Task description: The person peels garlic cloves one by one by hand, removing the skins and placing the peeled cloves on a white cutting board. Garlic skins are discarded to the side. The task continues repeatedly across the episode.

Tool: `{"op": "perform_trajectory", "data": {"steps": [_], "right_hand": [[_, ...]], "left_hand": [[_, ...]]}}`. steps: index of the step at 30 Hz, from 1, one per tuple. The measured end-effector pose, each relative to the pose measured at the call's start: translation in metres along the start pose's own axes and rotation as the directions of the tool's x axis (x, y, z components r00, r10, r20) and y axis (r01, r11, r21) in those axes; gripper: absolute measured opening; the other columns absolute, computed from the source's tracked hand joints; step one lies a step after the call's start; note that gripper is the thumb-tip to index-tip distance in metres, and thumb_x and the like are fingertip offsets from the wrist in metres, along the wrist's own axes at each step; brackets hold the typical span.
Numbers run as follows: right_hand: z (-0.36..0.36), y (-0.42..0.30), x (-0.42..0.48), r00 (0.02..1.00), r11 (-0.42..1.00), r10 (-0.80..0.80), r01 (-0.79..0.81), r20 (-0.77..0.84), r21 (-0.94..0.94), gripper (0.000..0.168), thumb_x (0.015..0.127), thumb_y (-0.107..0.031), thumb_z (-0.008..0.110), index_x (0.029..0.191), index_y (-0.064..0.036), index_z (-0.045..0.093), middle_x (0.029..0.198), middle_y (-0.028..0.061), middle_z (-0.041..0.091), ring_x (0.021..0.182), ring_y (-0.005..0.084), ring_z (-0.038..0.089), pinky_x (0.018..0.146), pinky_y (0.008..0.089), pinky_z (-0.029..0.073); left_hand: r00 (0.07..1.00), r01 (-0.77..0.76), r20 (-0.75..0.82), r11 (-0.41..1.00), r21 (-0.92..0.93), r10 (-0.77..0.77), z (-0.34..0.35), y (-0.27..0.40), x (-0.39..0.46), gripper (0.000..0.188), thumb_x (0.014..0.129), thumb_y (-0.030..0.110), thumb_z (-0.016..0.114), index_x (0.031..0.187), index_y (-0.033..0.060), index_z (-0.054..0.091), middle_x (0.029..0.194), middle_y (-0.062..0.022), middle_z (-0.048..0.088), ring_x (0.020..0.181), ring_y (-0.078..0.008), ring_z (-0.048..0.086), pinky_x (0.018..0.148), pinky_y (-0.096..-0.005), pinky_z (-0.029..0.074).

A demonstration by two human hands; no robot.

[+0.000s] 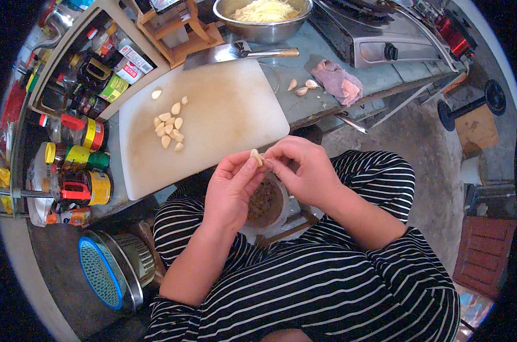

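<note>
Between its thumb and fingers my left hand [231,187] holds a pale garlic clove [256,157]. The fingertips of my right hand [303,169] pinch at the clove's right side, where some skin seems to show. Both hands are over a round bin [264,203] with brown scraps in it, between my knees. Ahead to the left lies a white cutting board [224,111], its surface stained brownish. Several peeled garlic cloves [169,128] are grouped on its left half. Off the board's right side, a few cloves in their skins [302,87] rest on the counter.
A cleaver [224,57] lies along the board's far edge. Behind it stands a steel bowl [262,30] of pale shreds. A cloth [337,82] and a gas stove [382,38] are to the right. Sauce bottles [81,158] line the left; colanders [106,269] stand below.
</note>
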State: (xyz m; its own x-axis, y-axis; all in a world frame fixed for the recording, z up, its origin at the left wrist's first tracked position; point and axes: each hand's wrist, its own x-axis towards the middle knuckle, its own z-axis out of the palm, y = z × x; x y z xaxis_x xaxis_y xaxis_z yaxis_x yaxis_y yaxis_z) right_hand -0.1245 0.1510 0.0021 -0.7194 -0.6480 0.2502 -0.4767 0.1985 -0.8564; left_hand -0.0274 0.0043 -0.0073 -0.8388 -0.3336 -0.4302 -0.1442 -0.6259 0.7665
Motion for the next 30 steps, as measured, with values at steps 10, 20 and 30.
{"op": "perform_trajectory", "data": {"steps": [10, 20, 30], "right_hand": [[-0.01, 0.006, 0.0, 0.996, 0.993, 0.083, -0.081, -0.016, 0.081, 0.011, 0.087, -0.01, 0.069, 0.092, -0.002, 0.065, 0.082, 0.0015, 0.059, 0.071, 0.0091, 0.056, 0.062, 0.0246, 0.046], [0.007, 0.012, -0.016, 0.946, 0.968, -0.241, 0.25, 0.218, -0.013, 0.014, 0.081, -0.007, 0.075, 0.094, -0.005, 0.07, 0.102, 0.0078, 0.067, 0.077, 0.0177, 0.067, 0.068, 0.0296, 0.054], [0.007, -0.001, 0.003, 0.994, 0.993, -0.113, 0.112, 0.008, 0.04, 0.02, 0.077, -0.012, 0.078, 0.094, -0.008, 0.07, 0.09, 0.0094, 0.066, 0.077, 0.026, 0.066, 0.065, 0.0337, 0.054]], "left_hand": [[0.993, 0.118, -0.002, 0.993, -0.028, -0.118, 0.002, 0.01, -0.002, 0.026, 0.1, 0.021, 0.059, 0.119, 0.0046, 0.06, 0.106, -0.0082, 0.068, 0.096, -0.0161, 0.066, 0.085, -0.0289, 0.053], [0.997, 0.08, -0.023, 0.997, 0.004, -0.08, -0.02, 0.013, -0.005, 0.031, 0.102, 0.026, 0.054, 0.121, 0.0029, 0.062, 0.099, -0.0064, 0.068, 0.086, -0.0129, 0.063, 0.081, -0.0276, 0.053], [0.988, 0.141, 0.053, 0.989, 0.05, -0.143, -0.014, 0.016, -0.013, 0.029, 0.103, 0.028, 0.054, 0.114, 0.0032, 0.063, 0.095, -0.0031, 0.066, 0.084, -0.0107, 0.061, 0.08, -0.0263, 0.052]]}}
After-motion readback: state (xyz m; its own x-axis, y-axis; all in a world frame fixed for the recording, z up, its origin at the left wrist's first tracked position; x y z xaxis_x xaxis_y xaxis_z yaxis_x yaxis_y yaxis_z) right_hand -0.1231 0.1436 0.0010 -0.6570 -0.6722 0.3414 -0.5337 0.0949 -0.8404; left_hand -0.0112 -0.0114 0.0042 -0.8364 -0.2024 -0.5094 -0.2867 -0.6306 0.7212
